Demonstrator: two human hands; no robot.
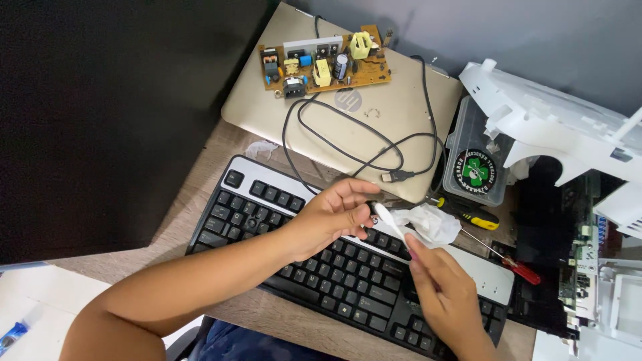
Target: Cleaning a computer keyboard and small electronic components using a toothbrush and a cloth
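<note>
Your right hand (445, 294) sits closest to you, low over the right end of the black keyboard (321, 267), its fingertips pinched on the lower end of a thin white swab (391, 224). You hold the swab slanted up and to the left, so its padded tip reaches toward your left hand (334, 214). That left hand hovers above the keyboard's top row with thumb and fingers curled in and closed on something small and dark at the fingertips; it is too small to tell what it is. The two hands meet over the keys, which brings the swab tip right up to the small piece.

Just beyond the swab lies a crumpled white tissue (428, 224), touching the keyboard's upper edge and within easy reach of your right hand. Two screwdrivers rest to the right of it on the desk (200, 174): one with a yellow and black handle (478, 217), one with a red handle (521, 271). Farther back, a closed beige laptop (354, 127) serves as a shelf for a bare circuit board (324, 63) and a looped black cable (361, 140). A clear plastic box (475, 157) stands beside the laptop, and an opened white machine casing (568, 134) fills the right side.
</note>
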